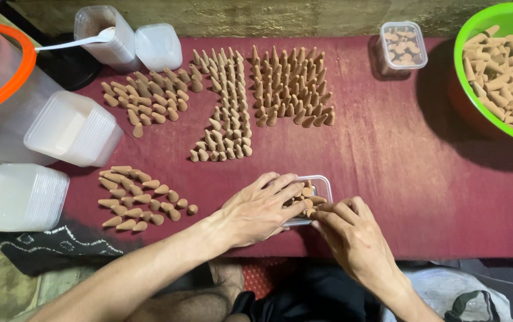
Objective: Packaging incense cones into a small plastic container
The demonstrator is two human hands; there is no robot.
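Head view: both hands' grips, left hand [256, 210] and right hand [347, 234], pinch tan cones [305, 198] in clear box [323, 182].

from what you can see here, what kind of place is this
Probably a small home workshop where incense cones are packed by hand. Rows of cones stand on a red cloth, a green bowl holds more, and both hands, left hand and right hand, fill a small clear box.

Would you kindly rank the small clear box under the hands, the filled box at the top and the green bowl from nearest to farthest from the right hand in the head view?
1. Clear box: touching the right hand.
2. Filled box: top, right of centre.
3. Green bowl: top right corner.
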